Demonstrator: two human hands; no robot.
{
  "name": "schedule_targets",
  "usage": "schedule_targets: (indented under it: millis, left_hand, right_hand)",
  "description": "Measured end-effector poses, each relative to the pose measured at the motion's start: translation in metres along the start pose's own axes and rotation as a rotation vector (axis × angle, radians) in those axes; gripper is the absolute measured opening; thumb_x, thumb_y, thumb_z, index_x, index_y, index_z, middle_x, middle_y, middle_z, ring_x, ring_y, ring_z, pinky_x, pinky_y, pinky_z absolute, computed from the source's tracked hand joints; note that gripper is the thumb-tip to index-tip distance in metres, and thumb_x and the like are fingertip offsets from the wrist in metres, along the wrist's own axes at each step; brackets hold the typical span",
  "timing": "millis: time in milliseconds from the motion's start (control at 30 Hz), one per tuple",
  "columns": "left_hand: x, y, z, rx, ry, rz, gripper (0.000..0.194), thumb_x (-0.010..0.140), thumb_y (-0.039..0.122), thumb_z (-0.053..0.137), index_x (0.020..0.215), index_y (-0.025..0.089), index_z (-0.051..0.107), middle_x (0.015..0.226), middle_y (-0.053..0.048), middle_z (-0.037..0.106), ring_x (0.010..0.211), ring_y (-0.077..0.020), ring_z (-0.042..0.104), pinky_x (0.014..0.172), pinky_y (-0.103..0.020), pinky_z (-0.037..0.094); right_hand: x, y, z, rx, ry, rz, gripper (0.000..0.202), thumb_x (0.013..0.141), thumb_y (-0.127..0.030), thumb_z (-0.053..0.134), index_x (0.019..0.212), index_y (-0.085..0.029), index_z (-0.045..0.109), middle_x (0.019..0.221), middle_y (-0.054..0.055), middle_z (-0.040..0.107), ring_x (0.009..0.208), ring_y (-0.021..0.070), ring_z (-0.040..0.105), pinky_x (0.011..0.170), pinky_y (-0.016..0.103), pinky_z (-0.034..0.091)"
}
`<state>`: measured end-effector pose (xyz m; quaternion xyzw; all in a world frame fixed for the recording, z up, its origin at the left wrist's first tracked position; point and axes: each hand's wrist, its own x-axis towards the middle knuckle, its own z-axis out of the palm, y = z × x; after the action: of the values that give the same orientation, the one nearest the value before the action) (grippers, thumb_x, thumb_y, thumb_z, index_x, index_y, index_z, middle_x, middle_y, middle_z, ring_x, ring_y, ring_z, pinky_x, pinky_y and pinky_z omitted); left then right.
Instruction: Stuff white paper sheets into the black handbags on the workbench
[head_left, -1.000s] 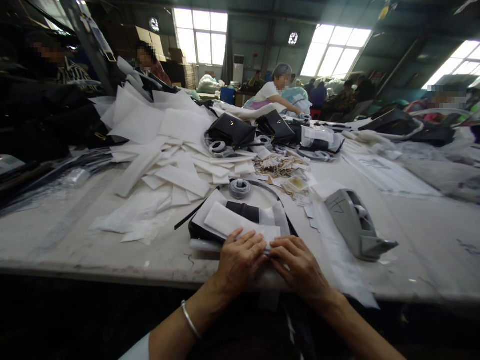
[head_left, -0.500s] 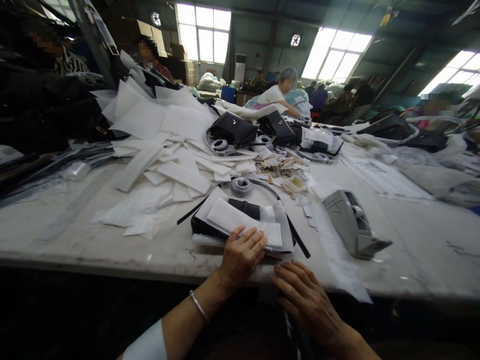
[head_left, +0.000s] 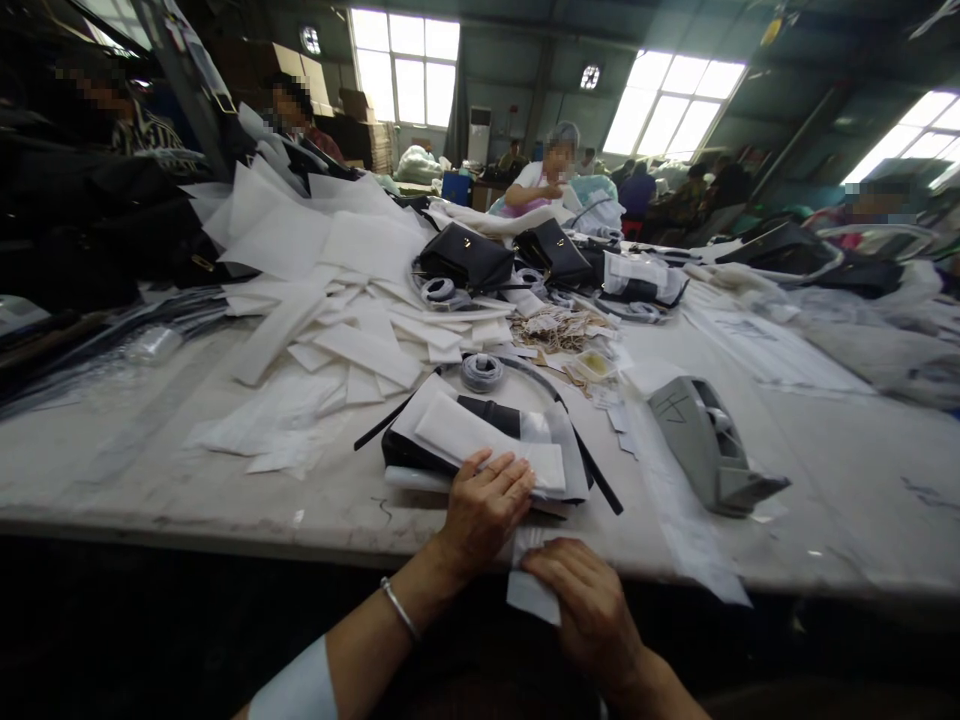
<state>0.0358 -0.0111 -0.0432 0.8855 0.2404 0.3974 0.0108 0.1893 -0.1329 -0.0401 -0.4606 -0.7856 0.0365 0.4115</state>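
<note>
Dull white, the table [head_left: 810,450] spreads before us, bearing a large heap of white sheets [head_left: 285,235] on the left and dark bags [head_left: 465,260] farther back. Close to the front edge lies a black bag [head_left: 397,452], partly covered by pale wrapping, its black strap [head_left: 602,487] curving behind it and ending on its right. To the right of that, well apart from both our hands, a grey tape dispenser [head_left: 697,440] stands with a handwritten mark on its side.

Our left hand [head_left: 487,505] rests palm down at the bag's front, fingers laid side by side on the right-hand part of a folded white pad [head_left: 465,432]. Most of the pad reaches out to the left of and beyond those fingertips, and the bag is beneath. Our right hand [head_left: 589,600] is at the table's front edge, nearer to us than the bag, fingers bent and closed on a small white piece [head_left: 534,595]; we cannot see where the thumb presses. The piece sticks out to the left of the fingertips, its lower end over the dark area below the edge. Behind the bag sits a grey coil [head_left: 482,373], and beyond that, to the right, lies a tangle of thin tan strings [head_left: 559,328].
</note>
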Motion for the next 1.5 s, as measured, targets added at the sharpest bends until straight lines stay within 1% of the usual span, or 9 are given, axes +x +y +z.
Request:
schedule_targets:
  millis: [367, 567, 700, 800, 867, 1167, 1333, 1433, 1500]
  left_hand:
    - [-0.001, 0.003, -0.001, 0.022, 0.004, -0.016, 0.022, 0.099, 0.019, 0.054, 0.117, 0.020, 0.065, 0.120, -0.005, 0.071, 0.116, -0.0205, 0.064, 0.106, -0.042, 0.042]
    - [0.000, 0.007, -0.003, 0.009, 0.059, -0.032, 0.022, 0.100, 0.016, 0.047, 0.112, 0.018, 0.065, 0.116, -0.004, 0.073, 0.114, -0.0200, 0.065, 0.106, -0.040, 0.040]
    - [0.006, 0.015, -0.014, -0.101, -0.037, -0.144, 0.025, 0.095, 0.024, 0.055, 0.118, 0.018, 0.062, 0.120, -0.006, 0.071, 0.119, -0.0237, 0.062, 0.109, -0.044, 0.038]
    - [0.010, 0.020, -0.014, -0.146, -0.036, -0.218, 0.029, 0.092, 0.034, 0.060, 0.117, 0.018, 0.062, 0.118, -0.006, 0.071, 0.115, -0.0259, 0.064, 0.107, -0.046, 0.040]
    - [0.012, 0.021, -0.009, -0.124, -0.002, -0.241, 0.024, 0.092, 0.033, 0.060, 0.111, 0.019, 0.064, 0.112, -0.006, 0.073, 0.110, -0.0254, 0.066, 0.104, -0.046, 0.042]
    - [0.011, 0.017, 0.002, -0.026, 0.042, -0.221, 0.025, 0.099, 0.017, 0.045, 0.117, 0.020, 0.063, 0.105, -0.004, 0.074, 0.107, -0.0194, 0.067, 0.103, -0.038, 0.040]
    - [0.008, 0.014, -0.006, 0.016, -0.051, -0.135, 0.030, 0.101, 0.037, 0.051, 0.128, 0.028, 0.061, 0.117, -0.001, 0.071, 0.115, -0.0196, 0.063, 0.112, -0.038, 0.030]
    - [0.008, 0.014, -0.009, 0.039, -0.096, -0.104, 0.039, 0.098, 0.053, 0.054, 0.127, 0.028, 0.061, 0.120, -0.002, 0.069, 0.119, -0.0223, 0.060, 0.114, -0.041, 0.027]
    - [0.007, 0.015, -0.011, 0.063, -0.109, -0.094, 0.040, 0.099, 0.053, 0.051, 0.128, 0.026, 0.061, 0.121, -0.004, 0.069, 0.120, -0.0227, 0.059, 0.114, -0.042, 0.027]
  right_hand:
    - [0.033, -0.004, -0.037, 0.039, -0.050, 0.043, 0.037, 0.086, -0.001, 0.044, 0.105, -0.022, 0.069, 0.077, 0.003, 0.072, 0.067, 0.0162, 0.068, 0.061, 0.025, 0.055]
    - [0.080, 0.028, -0.045, -0.078, -0.109, 0.065, 0.042, 0.081, -0.003, 0.047, 0.106, -0.024, 0.073, 0.087, 0.004, 0.075, 0.078, 0.0187, 0.069, 0.075, 0.032, 0.053]
    - [0.104, 0.057, -0.039, -0.016, -0.159, 0.387, 0.012, 0.082, -0.022, 0.064, 0.079, -0.023, 0.075, 0.077, 0.002, 0.074, 0.073, 0.0199, 0.068, 0.071, 0.031, 0.051]
    - [0.113, 0.069, -0.036, 0.135, -0.256, 0.657, 0.012, 0.079, -0.031, 0.067, 0.077, -0.022, 0.075, 0.073, 0.000, 0.073, 0.068, 0.0187, 0.067, 0.064, 0.028, 0.051]
    - [0.115, 0.074, -0.035, 0.187, -0.297, 0.724, 0.015, 0.080, -0.034, 0.066, 0.079, -0.022, 0.075, 0.071, 0.000, 0.073, 0.066, 0.0184, 0.066, 0.063, 0.027, 0.051]
    - [0.103, 0.096, -0.018, -0.005, -0.147, 0.497, 0.012, 0.083, -0.030, 0.065, 0.073, -0.023, 0.069, 0.073, 0.001, 0.065, 0.073, 0.0203, 0.063, 0.069, 0.032, 0.049]
    - [0.096, 0.097, -0.012, 0.021, -0.075, 0.549, 0.012, 0.084, -0.030, 0.063, 0.075, -0.023, 0.068, 0.072, 0.001, 0.065, 0.068, 0.0182, 0.062, 0.066, 0.030, 0.050]
    - [0.099, 0.098, -0.012, 0.010, -0.100, 0.630, 0.010, 0.083, -0.030, 0.064, 0.077, -0.023, 0.067, 0.070, 0.000, 0.066, 0.064, 0.0172, 0.062, 0.062, 0.028, 0.048]
    - [0.103, 0.099, -0.013, -0.026, -0.129, 0.685, 0.008, 0.081, -0.032, 0.065, 0.081, -0.024, 0.066, 0.067, -0.002, 0.065, 0.063, 0.0169, 0.062, 0.059, 0.027, 0.046]
